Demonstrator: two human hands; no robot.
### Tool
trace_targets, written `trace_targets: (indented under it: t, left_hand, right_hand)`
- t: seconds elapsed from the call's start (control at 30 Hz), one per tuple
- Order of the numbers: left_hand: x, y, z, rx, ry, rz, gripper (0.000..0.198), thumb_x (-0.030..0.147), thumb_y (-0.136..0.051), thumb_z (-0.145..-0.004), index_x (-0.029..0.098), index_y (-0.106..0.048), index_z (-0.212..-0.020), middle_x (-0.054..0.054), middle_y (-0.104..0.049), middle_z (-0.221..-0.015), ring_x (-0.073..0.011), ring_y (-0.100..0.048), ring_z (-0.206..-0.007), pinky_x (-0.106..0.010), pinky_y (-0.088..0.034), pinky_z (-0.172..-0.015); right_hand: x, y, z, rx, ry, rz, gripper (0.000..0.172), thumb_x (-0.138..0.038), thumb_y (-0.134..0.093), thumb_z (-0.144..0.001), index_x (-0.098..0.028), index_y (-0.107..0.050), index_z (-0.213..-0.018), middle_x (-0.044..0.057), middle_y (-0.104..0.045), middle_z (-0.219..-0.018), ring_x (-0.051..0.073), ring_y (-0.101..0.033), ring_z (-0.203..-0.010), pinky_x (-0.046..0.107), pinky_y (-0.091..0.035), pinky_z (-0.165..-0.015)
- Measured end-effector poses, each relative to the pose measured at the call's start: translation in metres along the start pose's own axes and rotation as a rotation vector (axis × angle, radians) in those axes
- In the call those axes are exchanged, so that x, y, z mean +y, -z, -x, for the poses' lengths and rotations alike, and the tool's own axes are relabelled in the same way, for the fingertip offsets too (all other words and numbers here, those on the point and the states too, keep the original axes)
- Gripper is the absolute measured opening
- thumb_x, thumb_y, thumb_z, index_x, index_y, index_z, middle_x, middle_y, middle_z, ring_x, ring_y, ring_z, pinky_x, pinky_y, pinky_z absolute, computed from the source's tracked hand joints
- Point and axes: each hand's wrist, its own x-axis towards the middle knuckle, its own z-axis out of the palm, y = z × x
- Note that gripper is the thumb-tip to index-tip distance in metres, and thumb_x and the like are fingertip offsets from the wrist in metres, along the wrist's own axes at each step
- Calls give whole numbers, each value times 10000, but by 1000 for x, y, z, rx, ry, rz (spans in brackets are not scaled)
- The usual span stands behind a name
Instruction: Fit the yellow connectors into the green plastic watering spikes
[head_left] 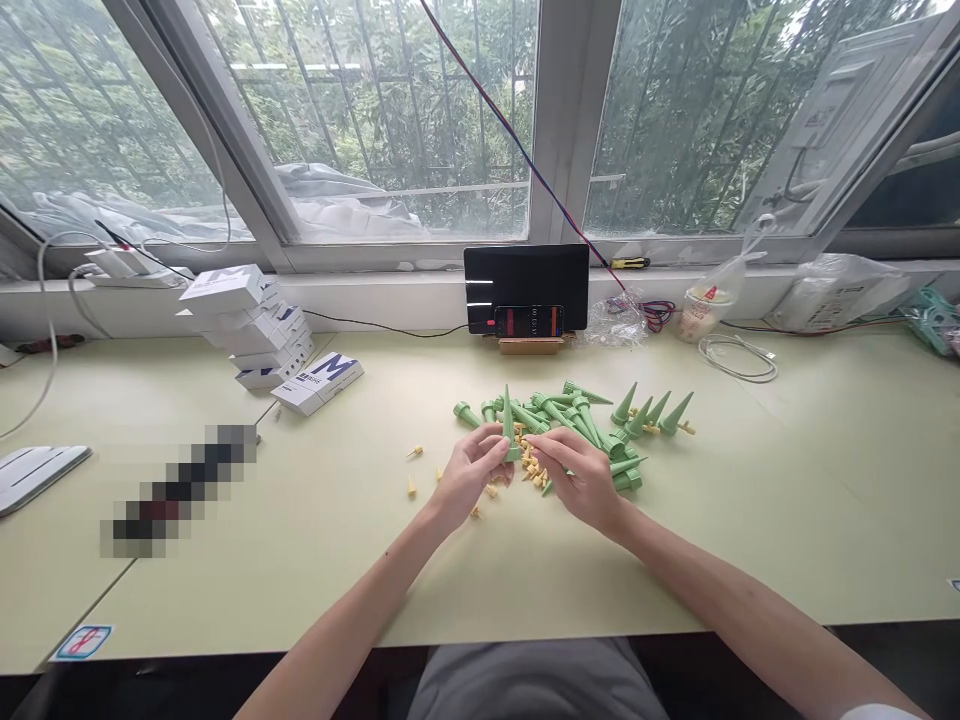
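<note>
My left hand (475,468) is closed on a green plastic spike (508,425), held upright with its tip pointing up and its wide collar at the fingertips. Just to the right, my right hand (581,472) is pinched close to the collar; what sits between its fingertips is too small to make out. Beyond and beside both hands lies a loose pile of green spikes (551,405). Small yellow pieces (534,470) are scattered under and between the hands. Several green spikes (637,420) stand tip-up at the right, with yellow pieces at their bases.
A phone (529,321) leans on a cardboard stand (531,346) before a dark screen (525,265). White boxes (251,325) are stacked at the back left, with one box (319,383) lying in front. A bagged cup (701,312) and white cable (739,360) are at the back right.
</note>
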Motion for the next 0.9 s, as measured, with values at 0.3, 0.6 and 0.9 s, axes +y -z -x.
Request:
trace_targets:
  t: [0.3, 0.6, 0.9]
  left_hand:
    - [-1, 0, -1, -89, -16, 46, 353, 419, -687, -864, 154, -713, -1096, -47, -603, -809, -117, -519, -642, -261, -457, -601]
    - [-4, 2, -1, -94, -19, 14, 329, 417, -672, -876, 176, -717, -1097, -52, -623, -875, -122, -530, -670, -266, -465, -619]
    - [-7, 4, -2, -74, -20, -14, 347, 423, -673, -873, 172, -710, -1109, -67, -614, -905, -129, -536, -687, -261, -464, -620]
  right_hand:
    - [3, -4, 2, 13, 7, -15, 194, -145, -554, -968, -230, -653, -1112, 63, -694, -876, 171, -662, -776, 288, -562, -650]
    - [6, -6, 4, -48, 0, -23, 187, -156, -533, -980, -234, -645, -1109, 65, -682, -905, 167, -662, -793, 278, -563, -649]
    - [7, -5, 5, -77, -22, 9, 151, -189, -525, -988, -229, -651, -1062, 51, -659, -867, 153, -642, -737, 262, -541, -629]
